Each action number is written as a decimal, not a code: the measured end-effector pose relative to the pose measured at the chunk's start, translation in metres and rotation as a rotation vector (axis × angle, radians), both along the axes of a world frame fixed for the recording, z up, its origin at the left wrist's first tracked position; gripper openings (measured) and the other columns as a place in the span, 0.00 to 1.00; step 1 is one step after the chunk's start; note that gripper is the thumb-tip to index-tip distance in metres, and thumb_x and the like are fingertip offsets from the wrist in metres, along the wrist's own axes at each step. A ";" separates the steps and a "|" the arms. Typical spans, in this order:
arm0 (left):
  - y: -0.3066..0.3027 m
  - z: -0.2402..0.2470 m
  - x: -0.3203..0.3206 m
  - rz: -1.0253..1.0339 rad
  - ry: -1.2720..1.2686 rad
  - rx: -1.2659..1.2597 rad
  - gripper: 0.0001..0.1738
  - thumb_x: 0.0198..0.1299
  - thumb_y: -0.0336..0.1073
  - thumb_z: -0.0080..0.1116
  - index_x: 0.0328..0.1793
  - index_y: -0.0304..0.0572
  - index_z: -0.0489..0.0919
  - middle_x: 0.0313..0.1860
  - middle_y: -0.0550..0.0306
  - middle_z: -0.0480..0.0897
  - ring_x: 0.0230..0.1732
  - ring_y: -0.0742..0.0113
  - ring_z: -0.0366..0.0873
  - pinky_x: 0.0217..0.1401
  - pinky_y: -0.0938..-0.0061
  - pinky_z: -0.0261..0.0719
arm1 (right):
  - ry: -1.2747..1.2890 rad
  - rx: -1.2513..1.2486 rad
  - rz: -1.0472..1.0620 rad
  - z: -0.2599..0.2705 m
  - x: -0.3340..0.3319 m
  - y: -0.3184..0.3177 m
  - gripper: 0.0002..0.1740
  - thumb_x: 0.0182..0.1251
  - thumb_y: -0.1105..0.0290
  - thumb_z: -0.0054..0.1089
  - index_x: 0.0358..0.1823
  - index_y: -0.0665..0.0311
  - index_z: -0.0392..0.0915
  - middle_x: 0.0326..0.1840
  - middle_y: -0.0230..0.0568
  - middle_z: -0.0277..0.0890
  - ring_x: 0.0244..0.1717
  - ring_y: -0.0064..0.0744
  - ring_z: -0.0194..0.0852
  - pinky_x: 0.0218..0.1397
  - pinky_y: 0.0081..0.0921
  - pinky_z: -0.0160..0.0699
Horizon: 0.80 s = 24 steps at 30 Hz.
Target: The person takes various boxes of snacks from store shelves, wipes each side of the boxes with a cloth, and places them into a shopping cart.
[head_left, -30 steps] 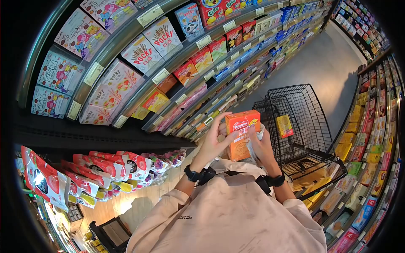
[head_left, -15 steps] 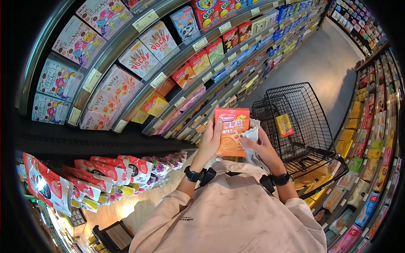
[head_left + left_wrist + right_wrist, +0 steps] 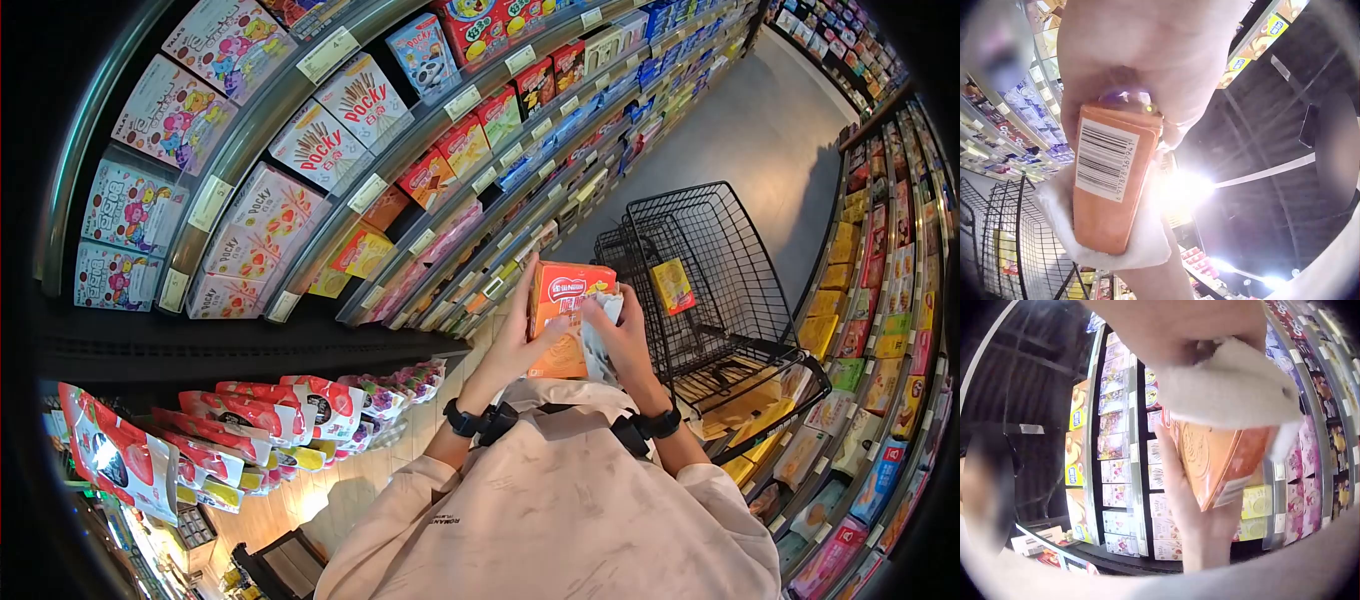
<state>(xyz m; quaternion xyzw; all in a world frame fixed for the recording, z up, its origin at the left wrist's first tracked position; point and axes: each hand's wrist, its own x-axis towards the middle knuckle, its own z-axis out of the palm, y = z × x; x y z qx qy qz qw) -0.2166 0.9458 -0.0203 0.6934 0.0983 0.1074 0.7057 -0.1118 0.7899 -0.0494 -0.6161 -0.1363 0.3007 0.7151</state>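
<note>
An orange snack box (image 3: 562, 325) is held up in front of the chest. My left hand (image 3: 512, 348) grips it from the left, thumb across the printed front. In the left wrist view, one narrow side of the box (image 3: 1105, 181) shows a barcode. My right hand (image 3: 628, 338) holds a white cloth (image 3: 597, 345) along the box's right side, thumb over its front. Seen from the right wrist, the folded cloth (image 3: 1225, 394) hangs from the right hand across the box, with the left hand (image 3: 1191, 515) below.
A black wire shopping cart (image 3: 710, 270) stands to the right with a yellow box (image 3: 673, 286) in it. Shelves of snack boxes (image 3: 320, 140) run along the left; another shelf row (image 3: 860, 390) lines the right. Red and white pouches (image 3: 120, 445) hang at lower left.
The box shifted left and turned face-up, then came back right and tilted. The left thumb now lies across its front again, and the right hand has brought the cloth further over the box's side.
</note>
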 end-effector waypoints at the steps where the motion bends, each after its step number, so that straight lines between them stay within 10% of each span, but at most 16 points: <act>1: -0.003 0.001 0.001 0.035 -0.006 0.045 0.40 0.79 0.37 0.51 0.88 0.42 0.43 0.76 0.46 0.66 0.74 0.65 0.66 0.76 0.69 0.63 | 0.026 0.025 -0.047 -0.002 0.000 0.000 0.22 0.71 0.68 0.70 0.61 0.67 0.72 0.53 0.35 0.80 0.49 0.17 0.78 0.52 0.20 0.78; 11: 0.014 -0.013 -0.005 0.113 0.094 -0.004 0.35 0.80 0.44 0.51 0.83 0.37 0.53 0.68 0.51 0.75 0.65 0.69 0.73 0.70 0.71 0.71 | 0.569 0.237 0.291 0.004 0.003 -0.023 0.28 0.75 0.65 0.45 0.73 0.69 0.67 0.61 0.36 0.78 0.61 0.25 0.75 0.67 0.27 0.72; 15: 0.017 -0.013 -0.006 0.137 0.048 -0.003 0.33 0.80 0.44 0.51 0.82 0.38 0.56 0.67 0.52 0.76 0.64 0.71 0.73 0.68 0.72 0.72 | 0.099 0.314 0.296 -0.018 -0.004 -0.037 0.35 0.64 0.67 0.45 0.73 0.71 0.67 0.71 0.42 0.74 0.69 0.31 0.72 0.74 0.28 0.67; 18: 0.020 -0.010 -0.010 0.109 0.080 -0.070 0.30 0.80 0.43 0.50 0.81 0.37 0.59 0.68 0.56 0.74 0.66 0.73 0.70 0.71 0.74 0.69 | 0.740 0.607 0.367 -0.010 0.010 -0.037 0.38 0.59 0.71 0.44 0.75 0.72 0.64 0.73 0.43 0.72 0.70 0.33 0.72 0.75 0.28 0.66; 24: 0.015 -0.001 -0.011 0.282 -0.025 -0.110 0.29 0.79 0.40 0.53 0.79 0.38 0.62 0.65 0.55 0.76 0.62 0.74 0.73 0.67 0.75 0.72 | 0.542 0.603 0.378 0.016 0.010 -0.028 0.40 0.59 0.78 0.50 0.78 0.69 0.61 0.75 0.42 0.70 0.72 0.35 0.71 0.74 0.30 0.70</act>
